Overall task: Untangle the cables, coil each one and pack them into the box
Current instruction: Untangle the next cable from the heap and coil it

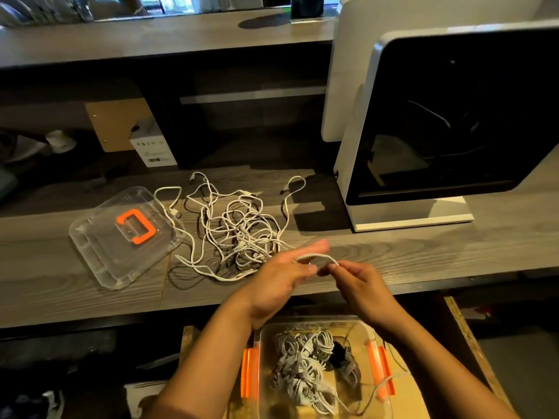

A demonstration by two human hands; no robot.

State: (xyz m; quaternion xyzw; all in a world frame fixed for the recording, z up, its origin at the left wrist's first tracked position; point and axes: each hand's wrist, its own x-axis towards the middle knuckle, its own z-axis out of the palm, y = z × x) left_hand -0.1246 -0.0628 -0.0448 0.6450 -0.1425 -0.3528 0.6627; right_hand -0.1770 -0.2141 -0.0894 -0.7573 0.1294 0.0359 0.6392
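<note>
A tangle of white cables [239, 231] lies on the wooden desk [423, 252], between the box lid and the white machine. My left hand [281, 279] is held flat with straight fingers, and a white cable [314, 256] arches over its fingertips. My right hand [360, 282] pinches that cable's end just right of the left fingertips. Below the desk edge stands the clear box [372, 331] with orange latches, holding several coiled white cables [302, 367] and a dark one. A loose white strand curves across the box's right side.
The clear lid [99, 252] with an orange handle lies on the desk at the left. A white machine with a dark window [438, 131] stands at the right. A small white carton [152, 145] and a brown board lean at the back. The box rests on a cardboard surface [465, 337].
</note>
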